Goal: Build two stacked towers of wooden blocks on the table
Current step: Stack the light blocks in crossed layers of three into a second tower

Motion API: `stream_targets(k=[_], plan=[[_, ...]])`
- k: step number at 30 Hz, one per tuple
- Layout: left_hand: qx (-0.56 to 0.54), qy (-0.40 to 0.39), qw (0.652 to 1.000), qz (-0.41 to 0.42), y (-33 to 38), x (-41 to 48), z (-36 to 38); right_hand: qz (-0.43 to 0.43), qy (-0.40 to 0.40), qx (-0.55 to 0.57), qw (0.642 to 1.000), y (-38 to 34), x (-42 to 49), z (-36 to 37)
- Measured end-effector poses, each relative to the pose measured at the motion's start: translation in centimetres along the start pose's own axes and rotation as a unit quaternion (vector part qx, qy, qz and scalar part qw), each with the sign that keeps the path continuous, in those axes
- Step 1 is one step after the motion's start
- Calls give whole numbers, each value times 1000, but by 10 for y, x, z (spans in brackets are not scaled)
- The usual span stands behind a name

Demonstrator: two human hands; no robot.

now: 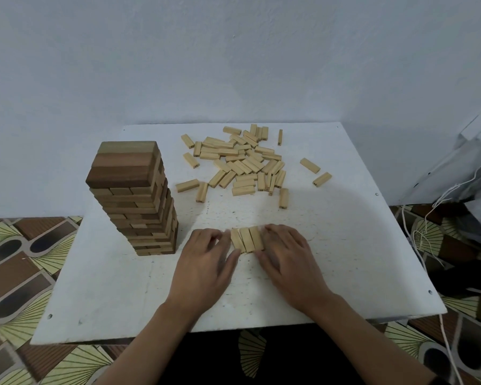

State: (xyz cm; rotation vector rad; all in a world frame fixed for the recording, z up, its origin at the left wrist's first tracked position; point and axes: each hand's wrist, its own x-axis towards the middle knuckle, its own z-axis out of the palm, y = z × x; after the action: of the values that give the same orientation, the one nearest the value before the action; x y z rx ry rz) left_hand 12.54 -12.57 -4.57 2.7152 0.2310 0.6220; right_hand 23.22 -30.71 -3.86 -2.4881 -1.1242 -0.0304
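- Overlapping at the table's [345, 245] far side, a heap [242, 162] of loose pale pieces defies counting.
- 1 tall tower [139, 201] stands left.
- 3 blocks [247, 239] lie side by side near the front, touching.
- Left hand [206, 262] and right hand [286, 262], fingers loosely extended, press that row's sides.

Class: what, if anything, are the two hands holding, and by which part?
Nothing is lifted. The left hand and right hand press a row of three pale blocks together on the table, fingers against its two outer long sides.
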Motion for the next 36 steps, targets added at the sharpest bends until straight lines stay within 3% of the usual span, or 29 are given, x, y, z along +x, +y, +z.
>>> stream_targets(k=[5, 21, 29, 36], plan=[[20, -13, 1000, 1, 1, 0, 0, 5, -27, -17, 999, -3, 1, 3], [35, -36, 999, -14, -1, 3, 8, 11, 15, -2, 1000, -2, 9, 2], [2, -86, 996, -31, 1, 13, 4, 7, 10, 31, 999, 1, 11, -4], [-117, -87, 986, -77, 6, 35, -7, 37, -9, 79, 996, 5, 17, -17]])
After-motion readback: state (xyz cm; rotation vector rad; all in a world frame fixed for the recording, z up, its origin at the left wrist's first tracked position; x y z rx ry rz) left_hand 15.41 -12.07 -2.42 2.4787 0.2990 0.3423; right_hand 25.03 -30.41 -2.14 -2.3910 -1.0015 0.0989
